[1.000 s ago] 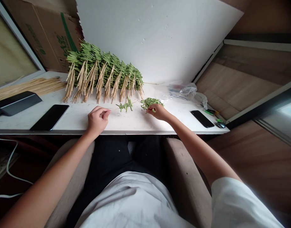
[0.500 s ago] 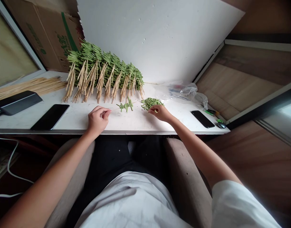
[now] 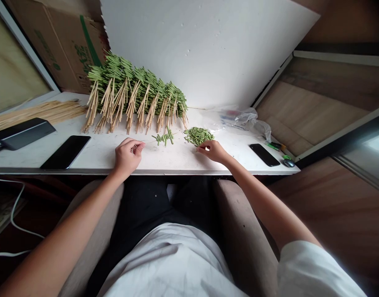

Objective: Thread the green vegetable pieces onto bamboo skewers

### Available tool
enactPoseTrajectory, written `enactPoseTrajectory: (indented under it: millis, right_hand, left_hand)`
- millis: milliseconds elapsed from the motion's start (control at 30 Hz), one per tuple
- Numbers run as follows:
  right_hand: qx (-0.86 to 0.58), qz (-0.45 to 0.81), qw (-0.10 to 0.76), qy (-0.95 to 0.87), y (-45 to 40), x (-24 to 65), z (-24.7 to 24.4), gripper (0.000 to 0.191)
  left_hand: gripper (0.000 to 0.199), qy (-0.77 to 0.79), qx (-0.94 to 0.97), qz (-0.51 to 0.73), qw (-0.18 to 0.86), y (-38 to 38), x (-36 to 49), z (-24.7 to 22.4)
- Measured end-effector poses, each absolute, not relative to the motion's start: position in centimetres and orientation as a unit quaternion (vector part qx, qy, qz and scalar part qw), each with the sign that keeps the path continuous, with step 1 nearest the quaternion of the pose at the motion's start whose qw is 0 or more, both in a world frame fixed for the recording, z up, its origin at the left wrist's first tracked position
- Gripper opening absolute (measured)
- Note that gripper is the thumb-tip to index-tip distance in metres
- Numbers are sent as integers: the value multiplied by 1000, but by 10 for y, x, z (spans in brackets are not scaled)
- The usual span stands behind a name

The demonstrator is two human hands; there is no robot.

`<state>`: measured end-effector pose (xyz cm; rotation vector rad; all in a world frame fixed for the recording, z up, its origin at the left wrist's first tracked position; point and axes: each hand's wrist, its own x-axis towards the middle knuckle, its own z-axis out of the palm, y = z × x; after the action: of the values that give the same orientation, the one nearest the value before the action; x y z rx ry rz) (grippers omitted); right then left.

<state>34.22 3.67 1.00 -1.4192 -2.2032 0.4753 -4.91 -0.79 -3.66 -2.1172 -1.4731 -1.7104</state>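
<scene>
My left hand [image 3: 128,155] is closed in a pinch above the front of the white table [image 3: 164,161], on a thin stick that shows only in part. Between my hands, green pieces [image 3: 164,137] sit in a row, seemingly threaded on a thin stick. To their right lies a small heap of cut green pieces [image 3: 198,135]. At the heap's near edge is my right hand [image 3: 212,151], thumb and finger pinched together; whatever they hold is too small to make out. Behind stands a large stack of skewered green pieces [image 3: 136,86] with bare stick ends towards me.
Loose sticks [image 3: 59,110], a black device [image 3: 24,133] and a dark phone [image 3: 66,152] lie at the left. On the right are a clear plastic bag [image 3: 251,119], another phone [image 3: 264,154] and a mouse [image 3: 288,162]. A white board [image 3: 201,49] rises behind.
My right hand has shifted slightly to the right and nearer to me, from the heap's lower part to its near edge. My left hand has hardly moved.
</scene>
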Motion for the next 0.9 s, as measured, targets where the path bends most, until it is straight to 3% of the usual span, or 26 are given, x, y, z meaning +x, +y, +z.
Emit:
enactPoseTrajectory:
  millis: [600,900]
  right_hand:
    - [-541,164,268,-780,21,374,4,41]
    - [-582,140,279,-751,14,408,16,38]
  left_hand:
    - [17,-503,-682,-530,22,-9,-49,-36]
    - [20,-493,-686,-533,34,-9,-50,-38]
